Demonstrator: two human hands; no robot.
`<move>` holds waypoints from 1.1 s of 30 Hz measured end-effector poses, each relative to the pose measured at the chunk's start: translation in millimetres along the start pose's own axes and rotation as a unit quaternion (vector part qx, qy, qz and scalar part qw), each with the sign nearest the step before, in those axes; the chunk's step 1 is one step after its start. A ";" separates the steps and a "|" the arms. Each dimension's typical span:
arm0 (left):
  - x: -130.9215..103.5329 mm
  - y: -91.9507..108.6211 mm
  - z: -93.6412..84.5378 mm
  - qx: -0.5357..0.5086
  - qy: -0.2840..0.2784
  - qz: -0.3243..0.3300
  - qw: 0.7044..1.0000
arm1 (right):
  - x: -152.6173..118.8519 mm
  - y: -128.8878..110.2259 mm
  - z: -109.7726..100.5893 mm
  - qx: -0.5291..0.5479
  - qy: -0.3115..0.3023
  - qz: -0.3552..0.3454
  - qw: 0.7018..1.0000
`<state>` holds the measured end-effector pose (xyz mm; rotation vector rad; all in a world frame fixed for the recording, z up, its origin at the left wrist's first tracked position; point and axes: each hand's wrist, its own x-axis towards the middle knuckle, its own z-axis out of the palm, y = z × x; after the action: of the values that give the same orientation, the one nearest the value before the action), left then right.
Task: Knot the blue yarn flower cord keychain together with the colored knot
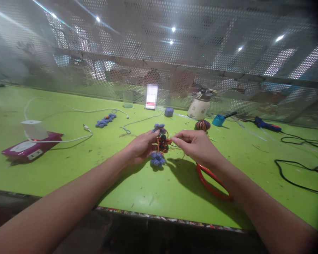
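Observation:
Between my hands is a crocheted flower piece (158,160) with purple-blue flowers at its top and bottom and a dark, orange-red flower in the middle. My left hand (144,144) grips it from the left, fingers closed round its side. From the right, my right hand (194,143) pinches the orange-red yarn (168,141) at the middle flower, thumb and forefinger together. Thin orange strands hang off the piece. Under my right forearm lies a red loop handle (210,185), partly hidden. A ball of striped orange and dark yarn (202,125) sits just beyond my right hand.
Further left lies another purple crocheted strip (106,120) near a white cable and a magenta power strip (31,146). Behind stand a cup (127,100), a purple yarn ball (169,112) and a bottle (199,106). On the right are a blue tape roll (218,120) and a blue glue gun (266,124).

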<state>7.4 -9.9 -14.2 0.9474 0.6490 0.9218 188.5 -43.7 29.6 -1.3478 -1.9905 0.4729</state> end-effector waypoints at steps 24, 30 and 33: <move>4.8 -4.8 -4.8 -0.005 -0.033 0.008 0.999 | -10.8 -17.9 -16.2 0.219 -0.102 -0.026 0.970; 1.6 -1.1 0.9 0.037 -0.007 -0.025 0.999 | -13.1 -22.2 -9.4 0.255 -0.139 -0.001 0.957; -2.5 0.9 5.0 0.041 -0.004 -0.040 0.998 | -13.1 -24.0 -9.3 0.236 -0.125 -0.006 0.964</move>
<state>9.9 -13.8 -11.0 0.9904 0.7170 0.8249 182.1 -65.9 46.9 -1.0124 -1.9095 1.0813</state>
